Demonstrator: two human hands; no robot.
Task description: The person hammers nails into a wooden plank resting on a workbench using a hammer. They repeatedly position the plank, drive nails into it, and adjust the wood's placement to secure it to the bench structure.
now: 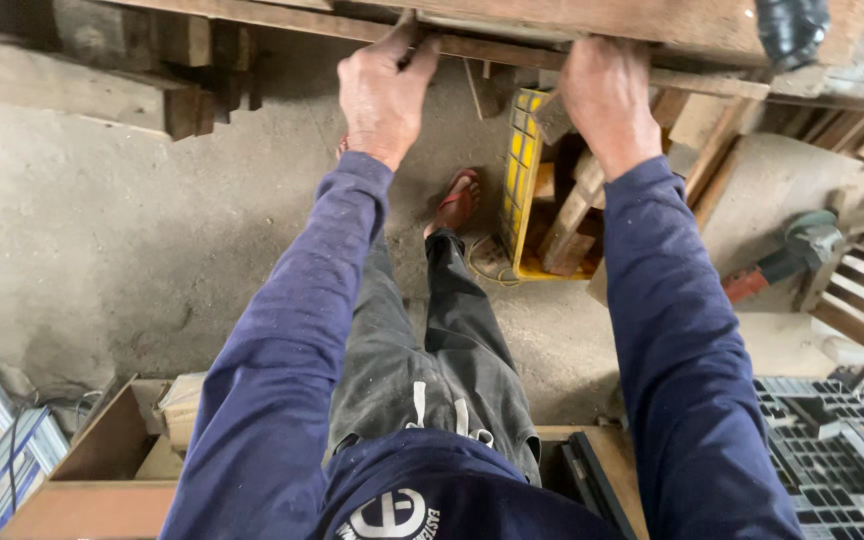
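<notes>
Wooden plank [592, 22] lies gripped along its near edge by left hand [384, 92] and right hand [607, 95], fingers curled onto it. Below stands a yellow crate [520, 175] of wood offcuts on the floor [102, 230].

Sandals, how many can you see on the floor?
1. A red sandal is on the foot by the yellow crate, below the left hand. The other foot is hidden behind the legs, so a second may be out of sight.

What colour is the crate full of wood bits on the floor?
Yellow. The crate shows in the head view, just below the right hand.
</notes>
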